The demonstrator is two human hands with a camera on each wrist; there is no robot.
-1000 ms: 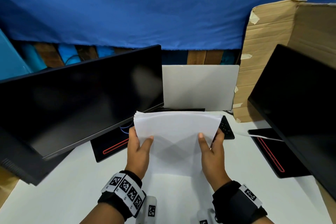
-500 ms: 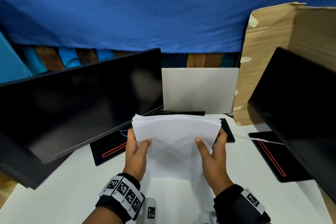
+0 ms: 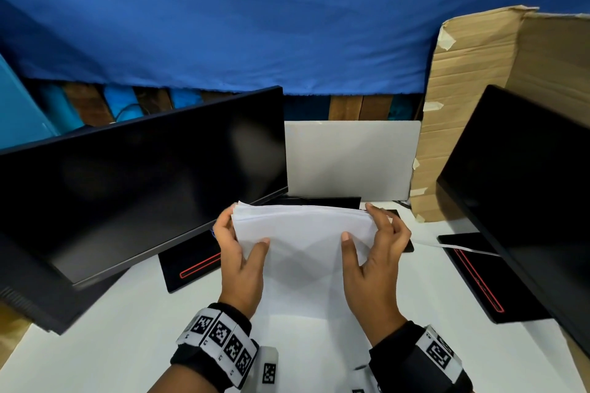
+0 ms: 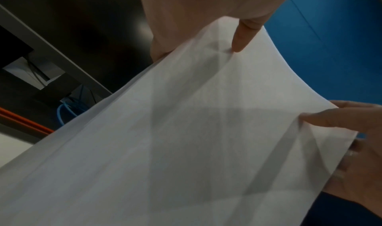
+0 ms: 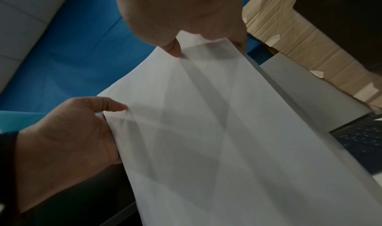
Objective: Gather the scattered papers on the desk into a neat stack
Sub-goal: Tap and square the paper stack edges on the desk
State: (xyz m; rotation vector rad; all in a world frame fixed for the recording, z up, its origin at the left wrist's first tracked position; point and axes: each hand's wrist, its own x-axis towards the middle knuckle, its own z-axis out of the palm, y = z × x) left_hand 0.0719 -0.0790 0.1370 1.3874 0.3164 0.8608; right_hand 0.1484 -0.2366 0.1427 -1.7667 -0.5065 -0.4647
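A sheaf of white papers stands upright in the middle of the white desk, its top edge bowed and the sheets nearly level. My left hand pinches the left edge near the top corner, thumb on the front. My right hand pinches the right edge in the same way. The left wrist view shows my left thumb pressing the papers. The right wrist view shows my right thumb on the papers. A thin white sheet lies at the right across a monitor base.
A dark monitor stands close on the left and another on the right, each on a black base with a red line. Behind the papers is a silver laptop lid and cardboard.
The sheaf has dropped a little lower. My fingers have come round from behind the sheets to the side edges near the top corners.
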